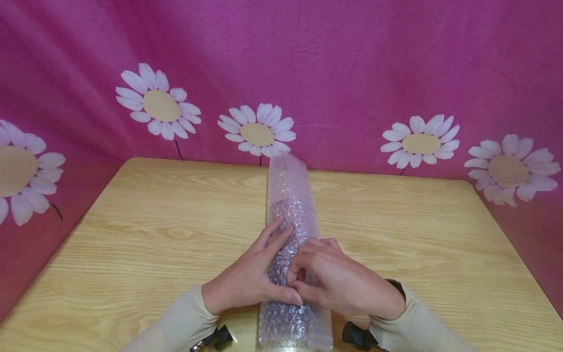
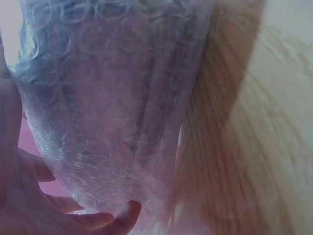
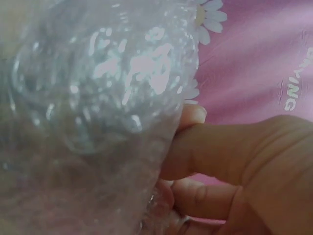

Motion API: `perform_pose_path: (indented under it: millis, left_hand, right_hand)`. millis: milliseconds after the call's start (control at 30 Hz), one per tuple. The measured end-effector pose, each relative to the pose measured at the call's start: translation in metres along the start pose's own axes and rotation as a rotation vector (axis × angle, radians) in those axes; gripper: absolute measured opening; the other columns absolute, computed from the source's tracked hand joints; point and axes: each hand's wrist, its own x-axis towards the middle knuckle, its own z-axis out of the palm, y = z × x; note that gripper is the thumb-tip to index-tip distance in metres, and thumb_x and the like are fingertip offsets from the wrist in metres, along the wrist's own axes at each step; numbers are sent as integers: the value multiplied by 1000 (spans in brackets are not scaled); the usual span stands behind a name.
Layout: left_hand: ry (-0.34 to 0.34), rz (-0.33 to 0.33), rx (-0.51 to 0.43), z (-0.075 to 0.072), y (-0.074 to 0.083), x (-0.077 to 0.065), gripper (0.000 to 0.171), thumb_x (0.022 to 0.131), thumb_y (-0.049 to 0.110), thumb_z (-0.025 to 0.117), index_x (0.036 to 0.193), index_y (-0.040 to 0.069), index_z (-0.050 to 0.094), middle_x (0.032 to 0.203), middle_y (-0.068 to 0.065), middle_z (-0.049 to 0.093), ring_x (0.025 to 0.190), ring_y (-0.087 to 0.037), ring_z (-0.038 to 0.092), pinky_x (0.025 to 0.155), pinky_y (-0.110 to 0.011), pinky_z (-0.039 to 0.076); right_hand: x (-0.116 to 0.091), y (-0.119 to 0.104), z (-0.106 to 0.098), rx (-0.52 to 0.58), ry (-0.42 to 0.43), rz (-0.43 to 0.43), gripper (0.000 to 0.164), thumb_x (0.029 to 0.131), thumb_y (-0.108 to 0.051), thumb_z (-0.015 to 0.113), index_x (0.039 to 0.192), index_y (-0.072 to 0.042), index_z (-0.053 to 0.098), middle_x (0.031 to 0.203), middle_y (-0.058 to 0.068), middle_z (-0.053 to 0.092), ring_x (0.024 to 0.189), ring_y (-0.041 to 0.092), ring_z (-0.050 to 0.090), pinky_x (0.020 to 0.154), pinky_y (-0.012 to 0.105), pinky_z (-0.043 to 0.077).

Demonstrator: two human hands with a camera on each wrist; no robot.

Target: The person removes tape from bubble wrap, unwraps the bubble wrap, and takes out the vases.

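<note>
A long bundle of clear bubble wrap [image 1: 296, 215] lies lengthwise down the middle of the table, with something darker showing through its near part. My left hand [image 1: 244, 278] rests on its left side, fingers spread and the thumb reaching across the top. On the right side, my right hand [image 1: 345, 278] has curled fingers and pinches the wrap between thumb and forefinger. The left wrist view shows fingers [image 2: 129, 213] along the side of the bubble wrap [image 2: 98, 88]. Seen from the right wrist, the thumb and bent fingers are at the edge of the plastic [image 3: 93, 98].
The wood-grain table [image 1: 154, 225] extends to both sides of the bundle. Behind it hangs a pink cloth [image 1: 343, 63] printed with white daisies. Dark wrist camera pieces [image 1: 358, 336] sit beneath the sleeves near the front edge.
</note>
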Motion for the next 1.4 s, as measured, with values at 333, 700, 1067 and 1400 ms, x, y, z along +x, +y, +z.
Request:
perform_pose_path:
  millis: [333, 700, 1067, 1400]
  left_hand:
    - [6, 21, 1, 0, -1, 0, 127, 70, 90, 65, 167, 27, 13, 177, 6, -6, 160, -40, 21, 121, -63, 37]
    - [3, 8, 11, -1, 0, -1, 126, 72, 87, 66, 168, 24, 15, 177, 3, -5, 158, -40, 25, 120, -63, 39]
    - [-11, 56, 45, -2, -4, -1, 130, 68, 100, 45, 168, 24, 11, 177, -2, -5, 158, -42, 27, 118, -63, 41]
    - [-38, 52, 59, -4, -5, -1, 128, 67, 102, 43, 167, 32, 6, 177, 3, -9, 159, -40, 23, 118, -63, 41]
  right_hand:
    - [1, 1, 0, -1, -30, -25, 10, 96, -27, 75, 87, -29, 70, 81, -23, 58, 95, 1, 48, 98, 41, 37]
    - [-3, -5, 2, -90, 41, -21, 8, 94, -26, 75, 91, -29, 69, 83, -22, 58, 92, 2, 45, 92, 39, 32]
    - [-4, -5, 4, -106, 74, -27, 3, 95, -27, 75, 96, -29, 76, 92, -21, 67, 96, 3, 51, 94, 45, 35]
    - [-2, -4, 2, -41, 37, -7, 3, 94, -28, 77, 97, -30, 78, 91, -21, 67, 95, 2, 50, 89, 37, 31]
